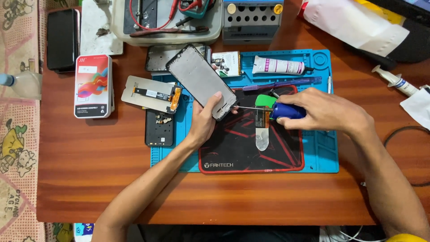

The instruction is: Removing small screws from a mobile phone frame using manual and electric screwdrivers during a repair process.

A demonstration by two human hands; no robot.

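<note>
My left hand [204, 121] grips the lower end of a grey phone frame [199, 80], holding it tilted above the black mouse pad [237, 143]. A blue-handled screwdriver [286, 110] is held in my right hand [324, 110], its thin metal shaft pointing left so the tip meets the frame's bottom corner. A green plastic pick [263, 100] and a small flat translucent tool [262, 134] lie on the pad just under the screwdriver.
A blue silicone work mat [320, 148] covers the wooden table. On the left lie a display panel [150, 93], a dark phone body [159, 127] and a colourful box [92, 85]. A glue tube [277, 67], syringe [394, 80] and tool holder [252, 20] sit behind.
</note>
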